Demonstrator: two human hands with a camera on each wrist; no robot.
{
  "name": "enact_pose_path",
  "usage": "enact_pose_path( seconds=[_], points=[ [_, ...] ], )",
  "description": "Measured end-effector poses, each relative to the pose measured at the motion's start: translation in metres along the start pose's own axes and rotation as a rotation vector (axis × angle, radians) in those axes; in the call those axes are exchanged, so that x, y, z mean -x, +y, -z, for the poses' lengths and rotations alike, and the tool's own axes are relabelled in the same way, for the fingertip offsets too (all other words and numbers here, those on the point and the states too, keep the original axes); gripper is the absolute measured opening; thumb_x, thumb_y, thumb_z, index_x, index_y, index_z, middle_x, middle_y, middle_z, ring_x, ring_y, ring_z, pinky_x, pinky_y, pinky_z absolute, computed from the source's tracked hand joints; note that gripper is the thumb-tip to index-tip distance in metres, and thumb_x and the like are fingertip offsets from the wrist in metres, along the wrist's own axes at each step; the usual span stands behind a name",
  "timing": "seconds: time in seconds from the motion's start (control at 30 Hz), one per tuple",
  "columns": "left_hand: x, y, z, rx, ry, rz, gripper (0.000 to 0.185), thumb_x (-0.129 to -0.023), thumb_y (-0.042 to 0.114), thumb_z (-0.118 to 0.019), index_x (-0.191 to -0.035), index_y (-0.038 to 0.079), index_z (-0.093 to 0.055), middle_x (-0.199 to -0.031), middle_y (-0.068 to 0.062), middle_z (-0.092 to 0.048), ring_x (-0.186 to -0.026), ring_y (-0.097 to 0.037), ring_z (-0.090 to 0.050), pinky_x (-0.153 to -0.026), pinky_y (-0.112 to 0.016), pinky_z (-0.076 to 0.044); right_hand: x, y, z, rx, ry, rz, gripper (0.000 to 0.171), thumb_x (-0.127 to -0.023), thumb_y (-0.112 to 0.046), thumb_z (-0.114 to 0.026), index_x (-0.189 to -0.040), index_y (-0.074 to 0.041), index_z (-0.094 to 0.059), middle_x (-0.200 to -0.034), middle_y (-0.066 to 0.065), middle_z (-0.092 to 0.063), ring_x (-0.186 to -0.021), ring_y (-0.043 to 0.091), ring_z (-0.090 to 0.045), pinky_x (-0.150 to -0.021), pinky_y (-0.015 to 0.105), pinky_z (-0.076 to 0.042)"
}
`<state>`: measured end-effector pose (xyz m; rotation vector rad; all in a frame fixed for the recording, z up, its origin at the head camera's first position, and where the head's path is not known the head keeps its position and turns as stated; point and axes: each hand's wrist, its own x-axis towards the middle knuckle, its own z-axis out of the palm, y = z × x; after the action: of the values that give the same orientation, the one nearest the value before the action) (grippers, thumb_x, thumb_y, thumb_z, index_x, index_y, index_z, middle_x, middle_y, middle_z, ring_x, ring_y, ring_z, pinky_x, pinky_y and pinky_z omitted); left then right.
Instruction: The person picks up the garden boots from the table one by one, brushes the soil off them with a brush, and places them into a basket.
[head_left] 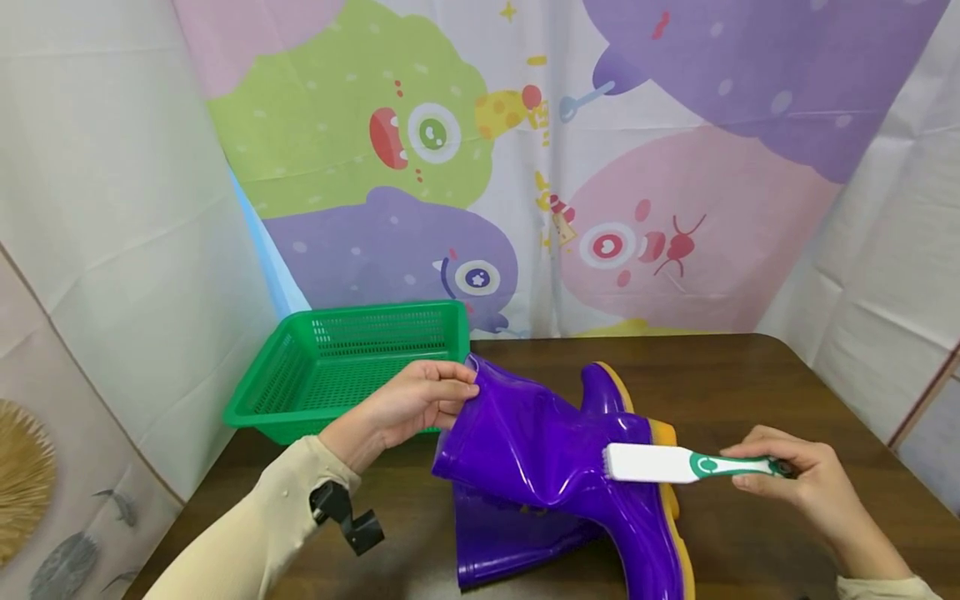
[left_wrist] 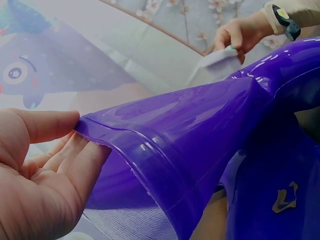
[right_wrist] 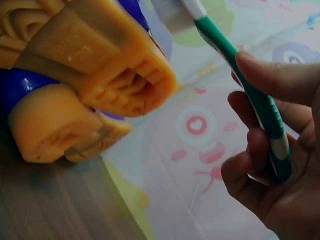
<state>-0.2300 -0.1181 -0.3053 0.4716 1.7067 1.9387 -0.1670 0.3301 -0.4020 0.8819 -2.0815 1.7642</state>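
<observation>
A shiny purple rain boot (head_left: 525, 433) with a yellow sole lies on its side over a second purple boot (head_left: 510, 533). My left hand (head_left: 420, 402) pinches the rim of the upper boot's shaft between thumb and fingers; the left wrist view shows the opening and pale fabric lining (left_wrist: 130, 222). The green-and-white handle of a scrub brush (head_left: 651, 463) is gripped in my right hand (head_left: 795, 475). Its white head overlaps the boot near the ankle, bristles toward the purple surface. In the right wrist view both yellow heels (right_wrist: 135, 82) show, close to the brush.
A green plastic basket (head_left: 352, 421) with slatted walls stands at the back left of the dark wooden table (head_left: 720, 383). Behind the table hangs a cartoon-printed curtain (head_left: 675, 250), and pale cloth walls (head_left: 135, 208) rise at both sides.
</observation>
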Motion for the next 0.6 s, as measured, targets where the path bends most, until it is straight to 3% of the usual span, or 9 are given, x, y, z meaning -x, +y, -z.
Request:
enact_pose_path(
  seconds=[0.23, 0.47, 0.6],
  points=[
    [0.001, -0.002, 0.002, -0.005, 0.008, -0.002, 0.018, -0.098, -0.002, -0.05, -0.093, 0.009, -0.063, -0.082, -0.001, -0.069, -0.071, -0.012, -0.068, -0.069, -0.03, -0.058, 0.011, 0.007, 0.01, 0.001, -0.046, 0.04, 0.044, -0.069, 0.034, -0.062, -0.103, 0.008, -0.072, -0.089, 0.004, -0.067, -0.075, 0.008, -0.058, -0.055, 0.025, -0.047],
    [0.002, -0.006, 0.008, -0.009, 0.026, -0.004, 0.018, -0.098, -0.002, -0.05, -0.093, 0.009, -0.064, -0.084, -0.002, -0.07, -0.073, -0.013, -0.068, -0.07, -0.029, -0.058, 0.017, 0.003, 0.015, 0.236, 0.071, -0.037, 0.038, -0.068, 0.028, -0.07, -0.099, 0.005, -0.074, -0.084, 0.001, -0.067, -0.067, 0.007, -0.052, -0.05, 0.03, -0.037],
    [0.003, -0.009, 0.01, -0.006, 0.021, -0.008, 0.017, -0.098, -0.002, -0.051, -0.094, 0.008, -0.064, -0.084, -0.002, -0.07, -0.073, -0.013, -0.068, -0.071, -0.03, -0.058, 0.019, -0.001, 0.017, 0.323, 0.105, -0.06, 0.036, -0.068, 0.025, -0.072, -0.098, 0.005, -0.074, -0.084, 0.001, -0.068, -0.067, 0.007, -0.052, -0.051, 0.03, -0.037]
  ],
)
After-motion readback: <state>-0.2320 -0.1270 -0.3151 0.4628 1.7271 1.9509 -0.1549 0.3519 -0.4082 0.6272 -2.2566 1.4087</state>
